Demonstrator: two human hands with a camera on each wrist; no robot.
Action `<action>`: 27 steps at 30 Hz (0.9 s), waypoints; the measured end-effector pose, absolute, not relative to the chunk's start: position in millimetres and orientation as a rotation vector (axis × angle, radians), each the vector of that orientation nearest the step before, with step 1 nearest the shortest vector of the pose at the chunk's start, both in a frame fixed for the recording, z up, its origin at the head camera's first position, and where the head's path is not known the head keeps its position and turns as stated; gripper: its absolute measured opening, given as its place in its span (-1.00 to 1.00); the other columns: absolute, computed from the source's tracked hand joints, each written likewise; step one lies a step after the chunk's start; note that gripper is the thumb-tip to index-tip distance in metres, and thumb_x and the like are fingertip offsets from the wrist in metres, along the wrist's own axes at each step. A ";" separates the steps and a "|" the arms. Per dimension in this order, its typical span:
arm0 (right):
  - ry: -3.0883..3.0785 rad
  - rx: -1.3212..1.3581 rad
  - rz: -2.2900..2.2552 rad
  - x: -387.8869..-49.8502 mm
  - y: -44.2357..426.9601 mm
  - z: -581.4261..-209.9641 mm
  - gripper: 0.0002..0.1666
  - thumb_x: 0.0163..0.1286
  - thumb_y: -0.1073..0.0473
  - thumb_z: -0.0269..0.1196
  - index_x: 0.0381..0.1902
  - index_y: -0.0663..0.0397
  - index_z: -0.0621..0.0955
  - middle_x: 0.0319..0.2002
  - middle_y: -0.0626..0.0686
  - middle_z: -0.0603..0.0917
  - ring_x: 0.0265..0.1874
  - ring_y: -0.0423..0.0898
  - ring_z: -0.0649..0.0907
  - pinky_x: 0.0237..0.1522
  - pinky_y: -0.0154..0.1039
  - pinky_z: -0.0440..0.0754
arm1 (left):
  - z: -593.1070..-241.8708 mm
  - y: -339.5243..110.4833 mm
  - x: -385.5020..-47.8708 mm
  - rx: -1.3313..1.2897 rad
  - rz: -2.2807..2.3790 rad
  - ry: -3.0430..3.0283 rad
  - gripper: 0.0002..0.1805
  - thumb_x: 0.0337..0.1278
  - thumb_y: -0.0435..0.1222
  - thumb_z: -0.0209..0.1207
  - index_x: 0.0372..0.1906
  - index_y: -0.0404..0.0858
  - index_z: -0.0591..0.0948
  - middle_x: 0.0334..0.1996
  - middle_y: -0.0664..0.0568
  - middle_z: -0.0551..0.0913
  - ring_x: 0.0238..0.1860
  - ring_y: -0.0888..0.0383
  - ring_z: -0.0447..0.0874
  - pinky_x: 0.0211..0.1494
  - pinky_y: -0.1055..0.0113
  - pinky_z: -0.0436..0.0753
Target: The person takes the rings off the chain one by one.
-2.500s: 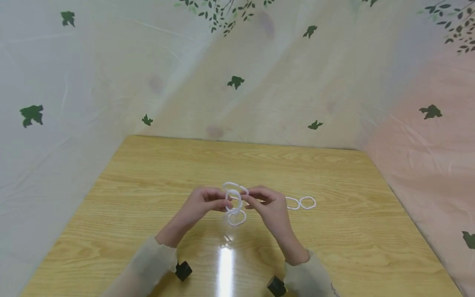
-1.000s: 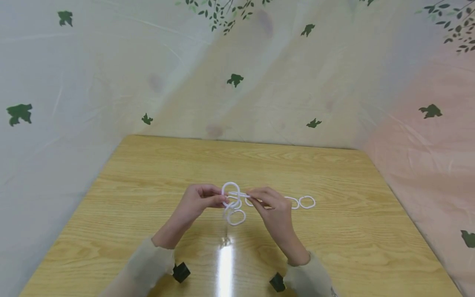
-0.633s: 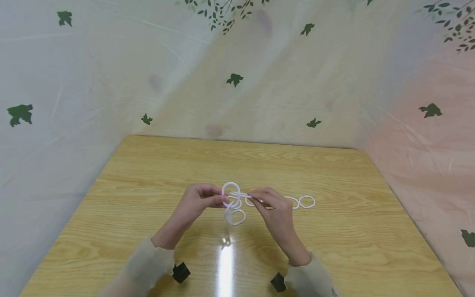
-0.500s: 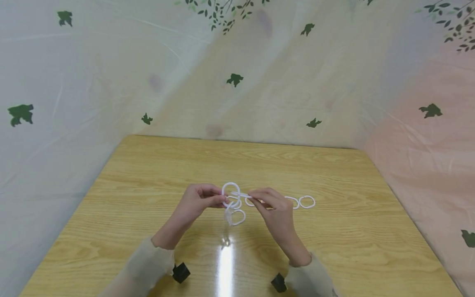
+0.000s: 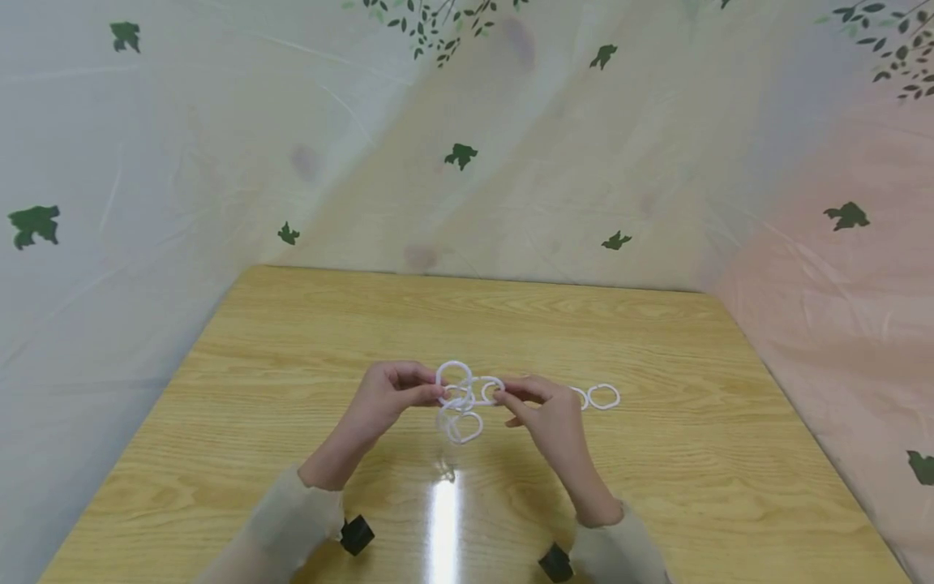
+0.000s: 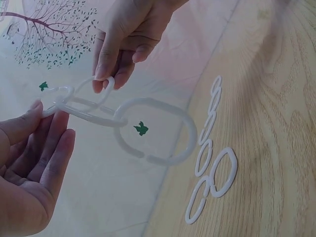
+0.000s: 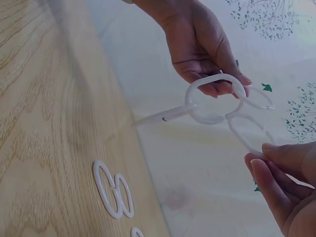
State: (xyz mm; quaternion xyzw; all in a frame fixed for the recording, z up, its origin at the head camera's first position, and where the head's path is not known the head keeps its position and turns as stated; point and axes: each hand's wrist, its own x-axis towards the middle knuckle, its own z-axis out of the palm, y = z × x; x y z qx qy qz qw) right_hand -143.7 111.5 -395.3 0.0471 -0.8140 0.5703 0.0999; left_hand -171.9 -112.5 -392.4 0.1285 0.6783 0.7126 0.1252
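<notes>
My left hand (image 5: 387,405) pinches a white plastic chain link between thumb and fingers, above the table. My right hand (image 5: 550,418) pinches the end of another white link (image 7: 240,140). In the right wrist view this link meets the middle link (image 7: 189,98) near the left fingertips. A third link (image 7: 259,106) sticks out past the left fingertips. Below the hands hangs a further link (image 6: 191,133), hooked through the middle one, with a gap showing in its side. The exact joins at the left fingertips are partly hidden.
Several white links (image 6: 232,185) lie in a row on the wooden table (image 5: 693,454), partly behind the right hand in the head view. A patterned cloth (image 5: 525,178) surrounds the table's back and sides. Each sleeve cuff has a dark block (image 5: 357,535) at it.
The right hand has shifted slightly right. Its link has turned from edge-on to showing its open loop. My left hand has stayed nearly still over the last second; the hanging link swings slightly.
</notes>
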 end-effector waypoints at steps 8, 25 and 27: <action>-2.496 -0.033 1.702 -149.8 121.1 -398.1 -0.78 0.11 0.40 0.41 -0.23 0.31 0.73 -0.34 0.26 0.76 -0.41 0.05 0.78 -0.55 -0.32 0.74 | -393.1 -113.0 -172.5 0.338 2.065 1.982 -0.71 0.11 -0.50 0.26 -0.14 -0.67 0.56 -0.32 -0.15 0.76 -0.37 0.29 0.74 -0.11 0.32 0.77; -2.787 -0.181 1.484 -162.2 144.1 -422.1 -0.77 0.14 0.42 0.37 -0.20 0.41 0.68 -0.40 0.24 0.74 -0.48 0.03 0.76 -0.57 -0.29 0.73 | -393.4 -114.4 -172.2 0.327 2.110 1.936 -0.81 0.08 -0.53 0.26 -0.21 -0.60 0.61 -0.31 -0.24 0.76 -0.38 0.26 0.75 -0.13 0.29 0.77; -2.805 -0.171 1.467 -163.8 145.2 -427.1 -0.79 0.14 0.43 0.36 -0.23 0.44 0.68 -0.43 0.24 0.73 -0.52 0.02 0.75 -0.58 -0.27 0.73 | -393.3 -114.6 -172.2 0.328 2.113 1.933 -0.84 0.08 -0.54 0.26 -0.23 -0.56 0.63 -0.29 -0.31 0.74 -0.38 0.26 0.76 -0.13 0.29 0.78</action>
